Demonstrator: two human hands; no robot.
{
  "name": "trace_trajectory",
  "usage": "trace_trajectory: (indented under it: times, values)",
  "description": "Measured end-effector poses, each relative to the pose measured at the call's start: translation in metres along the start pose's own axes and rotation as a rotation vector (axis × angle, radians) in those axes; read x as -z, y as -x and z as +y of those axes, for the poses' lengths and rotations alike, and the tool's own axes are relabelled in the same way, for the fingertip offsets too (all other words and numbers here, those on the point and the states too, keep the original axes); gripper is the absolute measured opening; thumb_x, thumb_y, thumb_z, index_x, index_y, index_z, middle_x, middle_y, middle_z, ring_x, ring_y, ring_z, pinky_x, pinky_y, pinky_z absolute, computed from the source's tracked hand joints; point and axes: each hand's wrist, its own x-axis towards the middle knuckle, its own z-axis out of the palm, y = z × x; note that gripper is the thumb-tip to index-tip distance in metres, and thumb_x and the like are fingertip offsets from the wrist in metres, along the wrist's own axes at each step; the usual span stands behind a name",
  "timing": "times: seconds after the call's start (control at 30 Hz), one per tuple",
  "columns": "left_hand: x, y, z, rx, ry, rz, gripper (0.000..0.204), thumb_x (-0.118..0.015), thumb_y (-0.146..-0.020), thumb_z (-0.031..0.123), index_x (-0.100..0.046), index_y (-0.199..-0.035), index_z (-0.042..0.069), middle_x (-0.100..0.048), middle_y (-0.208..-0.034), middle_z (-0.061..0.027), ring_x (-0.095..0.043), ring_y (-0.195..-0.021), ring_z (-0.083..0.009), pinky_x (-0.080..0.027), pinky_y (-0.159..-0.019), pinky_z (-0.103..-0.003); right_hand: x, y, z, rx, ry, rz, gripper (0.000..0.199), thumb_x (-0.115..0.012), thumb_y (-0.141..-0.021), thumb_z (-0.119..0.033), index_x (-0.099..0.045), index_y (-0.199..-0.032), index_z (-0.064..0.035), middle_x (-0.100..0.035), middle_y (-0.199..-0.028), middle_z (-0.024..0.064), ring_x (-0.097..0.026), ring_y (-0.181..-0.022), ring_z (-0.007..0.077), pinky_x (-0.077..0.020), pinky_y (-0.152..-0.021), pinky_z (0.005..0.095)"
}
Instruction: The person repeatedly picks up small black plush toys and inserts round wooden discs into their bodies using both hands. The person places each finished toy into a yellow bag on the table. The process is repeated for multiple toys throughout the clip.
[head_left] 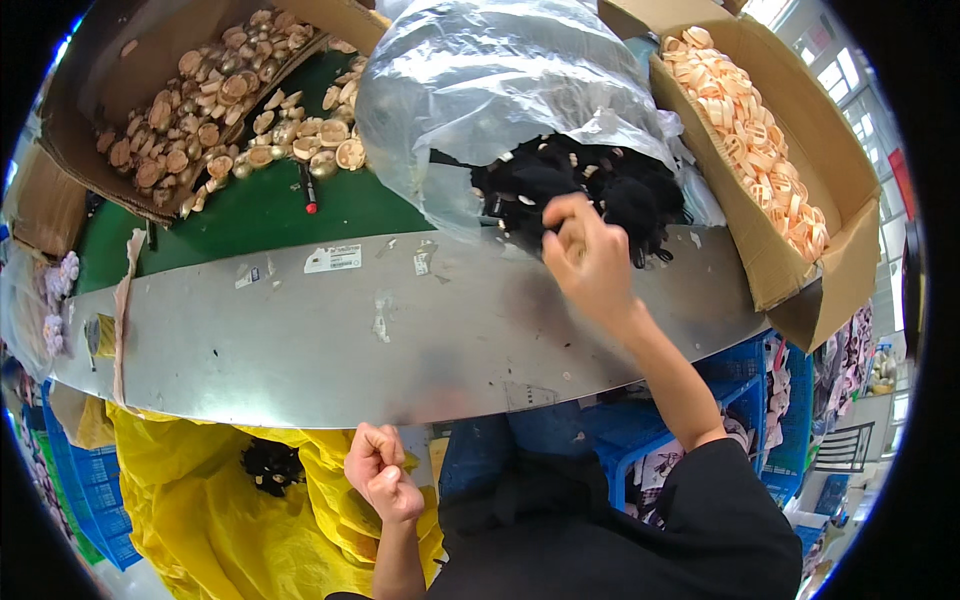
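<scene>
My right hand (590,255) is over the near edge of a pile of small black fabric pieces (570,180). Its fingers are half curled, the thumb and forefinger stand apart, and nothing shows between them. Pale bits are scattered among the black pieces, which spill from the mouth of a large clear plastic bag (500,70) onto the metal tabletop (300,340). Below the table's front edge, my left hand (385,475) is closed in a fist beside a yellow plastic bag (210,510). Whatever that fist may hold is hidden. A small black clump (272,466) lies in the yellow bag.
A tilted cardboard box (70,110) spills cup-shaped beige and gold pieces (290,135) onto a green mat (240,210), near a red-tipped black pen (308,190). Another carton (850,200) holds peach plastic pieces (745,130). Blue crates (640,440) stand below the table at right.
</scene>
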Motion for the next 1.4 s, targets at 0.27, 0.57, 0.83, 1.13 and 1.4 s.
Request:
trace_trajectory:
  times: [0.27, 0.57, 0.83, 1.13, 1.4]
  values:
    - [-0.031, 0.007, 0.017, 0.047, -0.155, 0.008, 0.021, -0.065, -0.083, 0.010, -0.044, -0.084, 0.007, -0.043, -0.070, 0.0025, -0.038, -0.061, -0.0041, -0.031, -0.056, -0.020, 0.002, -0.032, 0.028, 0.018, 0.295, -0.056, 0.027, -0.070, -0.090, -0.021, -0.063, -0.111, -0.0057, -0.065, -0.064, 0.0145, -0.068, -0.064, 0.0304, -0.0505, -0.060, 0.0432]
    - [-0.049, -0.022, 0.031, -0.031, -0.357, -0.276, 0.071, -0.083, -0.076, 0.027, -0.051, -0.133, 0.001, -0.054, -0.122, -0.0097, -0.054, -0.107, -0.0172, -0.043, -0.095, -0.031, 0.038, 0.061, -0.045, -0.530, -1.198, -0.766, 0.023, -0.057, -0.105, -0.023, -0.064, -0.107, -0.0009, -0.057, -0.067, -0.0017, -0.050, -0.048, 0.0044, -0.0373, -0.042, 0.0202]
    - [-0.071, -0.003, 0.023, 0.134, -0.193, -0.188, 0.026, -0.070, -0.084, -0.007, -0.067, -0.109, -0.002, -0.065, -0.101, -0.0010, -0.062, -0.094, -0.0102, -0.047, -0.086, -0.023, 0.020, 0.108, -0.059, -0.202, -0.846, -0.324, 0.034, -0.070, -0.096, -0.028, -0.062, -0.114, -0.0011, -0.054, -0.057, 0.0005, -0.049, -0.048, 0.0055, -0.0399, -0.046, 0.0241]
    - [-0.078, 0.003, 0.032, 0.470, 0.392, -0.115, 0.051, -0.074, -0.079, 0.001, -0.059, -0.127, -0.003, -0.066, -0.118, -0.0105, -0.065, -0.109, -0.0203, -0.051, -0.099, -0.033, 0.022, 0.109, -0.070, -0.460, -1.123, -0.450, 0.008, -0.062, -0.098, -0.007, -0.059, -0.097, 0.0009, -0.059, -0.070, -0.0013, -0.051, -0.059, 0.0026, -0.0407, -0.051, 0.0214]
    - [-0.053, 0.012, 0.026, 0.596, 0.300, -0.248, 0.066, -0.083, -0.078, 0.016, -0.050, -0.134, 0.004, -0.060, -0.127, -0.0095, -0.063, -0.113, -0.0224, -0.051, -0.101, -0.035, 0.022, 0.110, -0.078, -0.470, -1.099, -0.454, 0.010, -0.065, -0.097, -0.007, -0.059, -0.095, 0.0011, -0.063, -0.072, 0.0000, -0.052, -0.061, 0.0016, -0.0415, -0.051, 0.0213]
